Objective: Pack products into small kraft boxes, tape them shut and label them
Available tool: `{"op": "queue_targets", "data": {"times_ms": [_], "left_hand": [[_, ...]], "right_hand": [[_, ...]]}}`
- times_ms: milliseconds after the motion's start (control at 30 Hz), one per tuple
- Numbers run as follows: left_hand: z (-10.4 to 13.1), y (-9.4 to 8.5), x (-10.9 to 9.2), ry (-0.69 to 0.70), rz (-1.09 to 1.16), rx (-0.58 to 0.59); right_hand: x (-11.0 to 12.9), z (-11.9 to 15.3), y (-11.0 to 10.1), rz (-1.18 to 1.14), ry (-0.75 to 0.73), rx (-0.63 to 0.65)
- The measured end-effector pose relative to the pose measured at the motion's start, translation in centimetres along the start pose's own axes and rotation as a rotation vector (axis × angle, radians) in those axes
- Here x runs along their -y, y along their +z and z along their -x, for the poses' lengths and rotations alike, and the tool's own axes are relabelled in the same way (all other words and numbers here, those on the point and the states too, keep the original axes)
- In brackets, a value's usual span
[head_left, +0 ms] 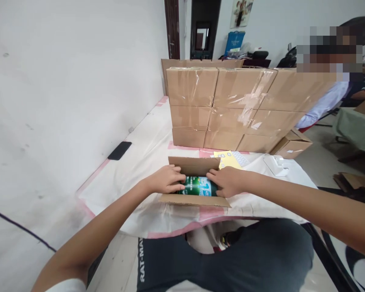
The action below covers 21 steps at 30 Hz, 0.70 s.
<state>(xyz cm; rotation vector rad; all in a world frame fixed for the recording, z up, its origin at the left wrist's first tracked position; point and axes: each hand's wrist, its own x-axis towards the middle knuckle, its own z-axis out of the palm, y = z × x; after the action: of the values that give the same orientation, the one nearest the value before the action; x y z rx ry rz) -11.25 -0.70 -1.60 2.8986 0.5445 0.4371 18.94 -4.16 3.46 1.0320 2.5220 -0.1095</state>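
Observation:
An open cardboard box point(197, 199) lies on the cloth-covered table in front of me, its flaps standing up at the far and near sides. Inside it is a green printed package point(197, 185) with white lettering and a light-blue patch; whether it is a bag or a bottle I cannot tell. My left hand point(167, 179) grips its left end, fingers bent over the top. At the opposite end, my right hand point(226, 181) has its fingers curled round the package. Both hands partly cover the package and the box's short sides.
Taped cardboard boxes point(234, 107) stand stacked behind. A black phone point(119, 150) lies near the left wall. Yellow label sheets point(231, 159), a white tape dispenser point(276, 165) and another carton point(292, 144) are to the right. Another person's sleeve point(325, 103) shows behind the stack.

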Motion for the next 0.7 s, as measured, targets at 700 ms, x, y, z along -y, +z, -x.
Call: {"op": "queue_targets", "data": {"times_ms": [700], "left_hand": [[-2.8, -0.7, -7.2, -0.171, -0.304, 0.201]], "right_hand": [[0.5, 2.0, 2.4, -0.187, -0.071, -0.221]]}}
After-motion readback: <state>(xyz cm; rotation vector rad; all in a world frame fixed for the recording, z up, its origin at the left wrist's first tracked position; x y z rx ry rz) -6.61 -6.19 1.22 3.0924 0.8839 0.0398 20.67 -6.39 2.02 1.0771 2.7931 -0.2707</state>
